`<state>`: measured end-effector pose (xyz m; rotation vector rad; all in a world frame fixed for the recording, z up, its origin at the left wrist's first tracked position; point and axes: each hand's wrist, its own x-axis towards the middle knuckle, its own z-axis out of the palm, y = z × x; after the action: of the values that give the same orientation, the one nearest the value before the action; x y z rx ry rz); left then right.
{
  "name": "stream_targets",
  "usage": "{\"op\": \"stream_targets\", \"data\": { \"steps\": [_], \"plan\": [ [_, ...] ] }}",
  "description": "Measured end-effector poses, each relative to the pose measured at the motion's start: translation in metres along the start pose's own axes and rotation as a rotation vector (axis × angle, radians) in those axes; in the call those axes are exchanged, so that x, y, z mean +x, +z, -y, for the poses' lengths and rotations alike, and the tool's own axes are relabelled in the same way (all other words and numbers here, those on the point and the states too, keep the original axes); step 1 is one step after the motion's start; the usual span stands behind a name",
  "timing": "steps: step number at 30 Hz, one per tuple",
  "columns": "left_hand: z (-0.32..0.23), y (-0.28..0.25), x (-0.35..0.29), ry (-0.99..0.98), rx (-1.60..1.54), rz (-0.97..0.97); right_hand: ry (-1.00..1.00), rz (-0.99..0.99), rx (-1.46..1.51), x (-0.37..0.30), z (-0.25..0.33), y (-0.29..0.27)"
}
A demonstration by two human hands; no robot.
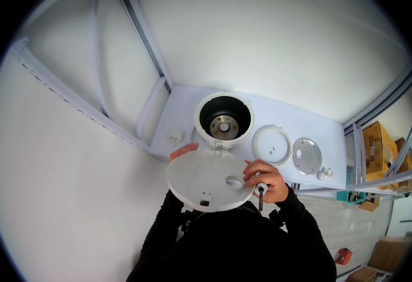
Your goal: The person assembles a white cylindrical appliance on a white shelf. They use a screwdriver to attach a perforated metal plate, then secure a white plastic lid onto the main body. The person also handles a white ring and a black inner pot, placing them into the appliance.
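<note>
A white round rice cooker lid [196, 181] is held up in front of me, its pale face showing a round hole and a small dark square opening. My left hand [184, 151] grips its left side from behind, and most of that hand is hidden by the lid. At the right edge, my right hand [265, 179] has fingers on the lid and also holds a screwdriver [261, 197], shaft downward. Just beyond stands the open rice cooker body [201, 135], dark inside with a metal heating plate. The lid's hinge edge meets its front rim in view; whether they are joined I cannot tell.
On the white table [286, 108] lie a white ring [288, 149] with small screws inside it, a clear perforated disc [309, 162], small round parts [321, 176] and a white piece [175, 137] at left. Cardboard boxes [377, 145] and a teal basket [349, 196] stand right.
</note>
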<state>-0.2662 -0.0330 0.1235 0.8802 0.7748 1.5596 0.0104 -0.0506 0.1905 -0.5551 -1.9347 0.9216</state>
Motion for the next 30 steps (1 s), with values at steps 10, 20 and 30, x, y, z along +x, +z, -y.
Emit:
{"op": "stream_targets", "data": {
  "steps": [10,20,30],
  "plan": [
    [-0.034,-0.081,-0.001,-0.141,0.083,0.361,-0.089,-0.107,-0.305,0.001,0.027,0.059],
    [-0.098,-0.111,-0.061,-0.581,-0.38,0.208,-0.125,-0.147,-0.63,-0.02,0.036,0.119],
    [-0.059,-0.053,-0.072,-0.499,-0.158,0.439,0.121,-0.497,-0.411,-0.065,0.06,0.104]
  ]
}}
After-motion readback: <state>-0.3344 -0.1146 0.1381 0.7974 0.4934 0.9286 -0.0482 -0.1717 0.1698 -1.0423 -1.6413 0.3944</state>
